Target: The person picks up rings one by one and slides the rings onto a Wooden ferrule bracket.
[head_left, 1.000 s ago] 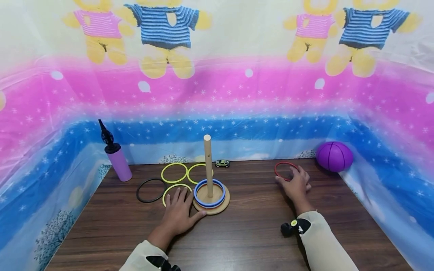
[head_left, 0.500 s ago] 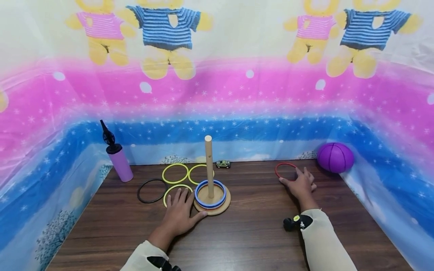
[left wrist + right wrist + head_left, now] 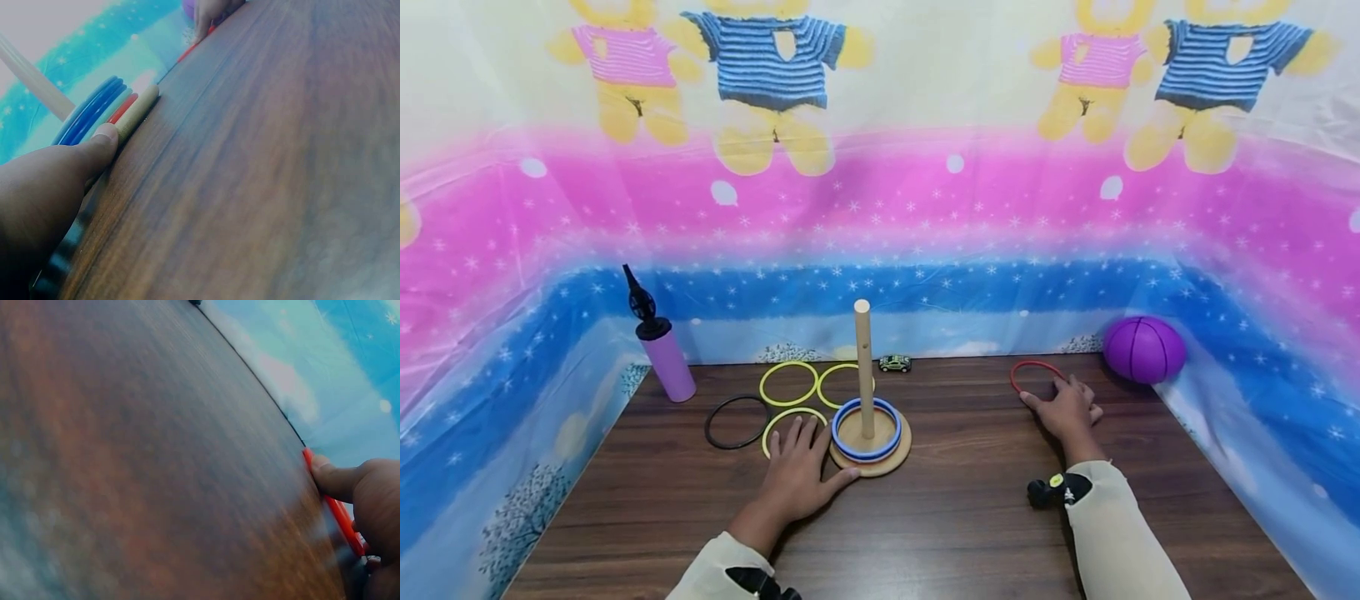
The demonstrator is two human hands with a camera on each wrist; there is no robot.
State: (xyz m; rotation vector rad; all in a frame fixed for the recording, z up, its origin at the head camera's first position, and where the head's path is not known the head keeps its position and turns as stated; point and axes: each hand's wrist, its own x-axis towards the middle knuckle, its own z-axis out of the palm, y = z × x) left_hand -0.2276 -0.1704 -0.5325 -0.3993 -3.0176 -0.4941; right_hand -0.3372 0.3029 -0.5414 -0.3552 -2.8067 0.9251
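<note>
My right hand [image 3: 1067, 410] grips the near side of a thin red ring [image 3: 1022, 367] lying at the table's back right. In the right wrist view the thumb presses against the red ring [image 3: 340, 519]; the other fingers are mostly hidden. My left hand [image 3: 795, 475] lies with spread fingers beside a wooden peg stand [image 3: 865, 367]. Its thumb touches the round base [image 3: 140, 112], and its fingertips lie over the near yellow ring [image 3: 793, 410]. Blue rings [image 3: 897, 429] encircle the peg, with a red ring [image 3: 122, 109] below them, just above the base.
Two more yellow rings [image 3: 788, 362] [image 3: 842, 366] and a black ring [image 3: 709, 427] lie left of the stand. A purple hand pump [image 3: 668, 367] stands at the back left. A toy car [image 3: 895, 363] and a purple ball [image 3: 1144, 350] sit along the back edge, before a printed cloth.
My right hand has shifted slightly right on the red ring, its fingers drawing back from over the ring to its near side. My left hand and the stand keep their places.
</note>
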